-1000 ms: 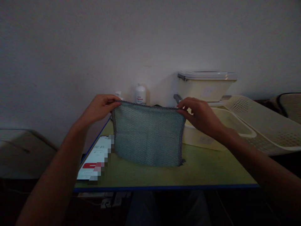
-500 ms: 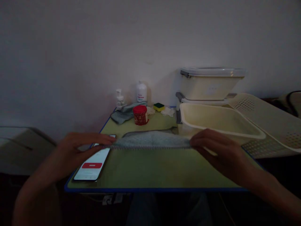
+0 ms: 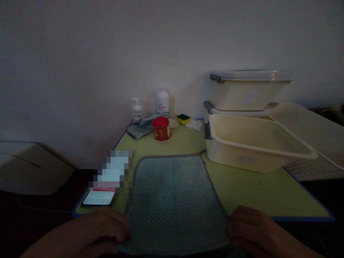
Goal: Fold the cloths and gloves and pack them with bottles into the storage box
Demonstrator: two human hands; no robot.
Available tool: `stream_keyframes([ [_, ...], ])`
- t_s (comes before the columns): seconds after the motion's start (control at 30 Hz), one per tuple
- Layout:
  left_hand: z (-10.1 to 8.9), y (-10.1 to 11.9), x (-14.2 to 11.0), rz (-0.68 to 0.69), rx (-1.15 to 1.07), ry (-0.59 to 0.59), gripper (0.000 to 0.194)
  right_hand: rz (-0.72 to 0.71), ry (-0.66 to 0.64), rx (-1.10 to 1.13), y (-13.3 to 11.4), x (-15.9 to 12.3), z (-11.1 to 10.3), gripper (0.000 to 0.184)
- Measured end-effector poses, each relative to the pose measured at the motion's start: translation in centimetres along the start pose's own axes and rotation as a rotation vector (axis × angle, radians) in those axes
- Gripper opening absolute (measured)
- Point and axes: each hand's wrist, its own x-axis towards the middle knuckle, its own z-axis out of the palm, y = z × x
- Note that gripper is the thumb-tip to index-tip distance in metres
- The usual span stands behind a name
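A grey-blue cleaning cloth point(image 3: 174, 200) with a dark stitched border lies spread over the green table point(image 3: 258, 193), its near edge at the table's front. My left hand point(image 3: 99, 229) is closed on the cloth's near left corner. At the near right corner, my right hand point(image 3: 249, 229) grips the cloth too; its fingertips are partly hidden. A phone point(image 3: 99, 197) with a lit screen, partly pixelated, rests left of the cloth.
Behind the cloth stand a red tub point(image 3: 161, 128), a second cloth point(image 3: 142, 127), a pump bottle point(image 3: 137, 109), a white bottle point(image 3: 162, 102) and a sponge point(image 3: 183, 119). At right are an open cream bin point(image 3: 242, 159), a lidded box point(image 3: 242, 95) and a perforated basket point(image 3: 317, 122).
Both hands have come down and back towards me, drawing the cloth's near edge along. The cloth, folded over before, now lies spread out flat.
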Motion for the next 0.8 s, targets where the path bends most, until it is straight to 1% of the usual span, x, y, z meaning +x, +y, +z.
stream_keyframes([
  [0.07, -1.2, 0.3, 0.3, -0.022, -0.013, -0.058, 0.022, 0.052, 0.061, 0.017, 0.1, 0.5, -0.8, 0.016],
  [0.1, -2.0, 0.4, 0.8, -0.043, -0.017, -0.068, 0.023, 0.079, 0.099, 0.023, 0.2, 1.0, -1.2, 0.015],
  [0.17, -3.6, 0.7, 2.1, -0.099, -0.003, -0.03, 0.022, 0.125, 0.188, 0.024, 0.6, 2.4, -2.2, 0.014],
  [0.23, -5.1, 1.1, 3.9, -0.142, 0.013, 0.012, 0.023, 0.142, 0.271, 0.004, 1.2, 4.2, -2.9, 0.016],
  [0.3, -6.1, 1.4, 6.0, -0.184, 0.019, 0.06, 0.025, 0.144, 0.306, -0.035, 1.9, 6.1, -3.0, 0.018],
  [0.33, -6.4, 1.4, 7.0, -0.191, 0.038, 0.064, 0.026, 0.155, 0.321, -0.064, 2.3, 7.0, -2.9, 0.019],
  [0.37, -6.5, 1.4, 8.1, -0.192, 0.068, 0.066, 0.026, 0.179, 0.325, -0.1, 2.7, 7.8, -2.6, 0.019],
  [0.4, -6.4, 1.4, 9.0, -0.192, 0.105, 0.04, 0.027, 0.213, 0.31, -0.142, 3.1, 8.6, -2.2, 0.019],
  [0.47, -5.9, 1.2, 10.5, -0.212, 0.175, 0.01, 0.029, 0.305, 0.232, -0.243, 3.9, 9.9, -1.2, 0.019],
  [0.53, -5.2, 1.0, 11.5, -0.242, 0.226, 0.013, 0.03, 0.375, 0.148, -0.334, 4.7, 10.9, -0.2, 0.019],
  [0.63, -4.2, 0.8, 12.4, -0.34, 0.319, 0.088, 0.028, 0.408, 0.096, -0.407, 5.6, 11.8, 0.9, 0.023],
  [0.73, -3.6, 0.6, 13.0, -0.457, 0.44, 0.164, 0.026, 0.446, 0.082, -0.454, 6.1, 12.3, 1.4, 0.025],
  [0.8, -3.2, 0.3, 13.4, -0.505, 0.515, 0.185, 0.025, 0.463, 0.08, -0.482, 6.2, 12.5, 1.5, 0.025],
])
